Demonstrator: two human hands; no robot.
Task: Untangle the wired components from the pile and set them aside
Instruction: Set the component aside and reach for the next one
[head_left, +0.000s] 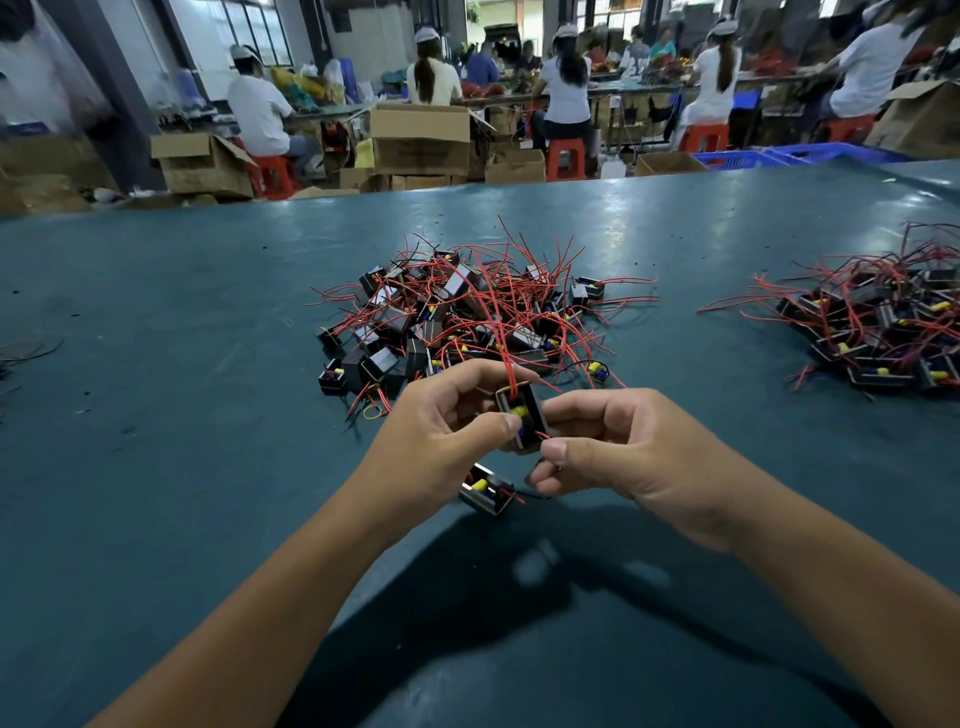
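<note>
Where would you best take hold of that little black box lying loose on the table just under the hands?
Probably pinch the loose component across its two long black side walls, coming from above. It lies alone with its open side up, parts exposed, so the walls are easiest to reach.

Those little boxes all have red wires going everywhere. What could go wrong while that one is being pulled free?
1. The held component has a red wire still running up into the centre pile; pulling could drag neighbours along or strain the wire.
2. Both the left hand and right hand grip one small part, so it might slip.
3. A loose component lies right below the hands and could get knocked, or snagged.
</note>
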